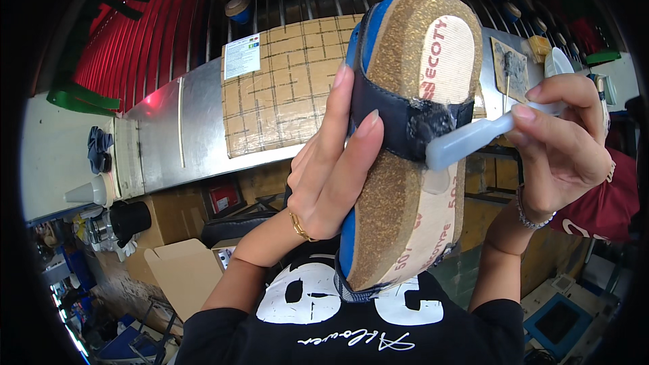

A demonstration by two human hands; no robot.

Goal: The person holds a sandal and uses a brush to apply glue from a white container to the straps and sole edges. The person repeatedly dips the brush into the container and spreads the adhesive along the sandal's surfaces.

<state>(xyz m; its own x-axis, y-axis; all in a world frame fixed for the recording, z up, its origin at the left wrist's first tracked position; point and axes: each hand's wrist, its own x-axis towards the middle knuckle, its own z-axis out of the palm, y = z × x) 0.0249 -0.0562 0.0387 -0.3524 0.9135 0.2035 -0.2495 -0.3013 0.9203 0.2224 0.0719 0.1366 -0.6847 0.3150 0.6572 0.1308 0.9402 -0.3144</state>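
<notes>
In my left hand (pixel 331 155) is a sandal on a blue shoe last (pixel 378 20), held underside up with the fingers along its side. Its cork footbed (pixel 392 209) faces me, with a pale printed lining piece down the middle. A dark strap (pixel 389 118) wraps over the edge onto the cork, and a shiny wet smear (pixel 433 125) covers its end. My right hand (pixel 564 135) pinches a translucent white plastic tool (pixel 470 140), whose broad end lies at the smeared strap. Whether that end carries bristles is hidden.
Behind the sandal, a taped cardboard pad (pixel 277 88) lies on a metal worktop (pixel 159 138) before a row of rollers. At right stand a smeared board (pixel 510 71) with a thin stick and a white cup (pixel 558 62). An open carton (pixel 182 274) sits low at left.
</notes>
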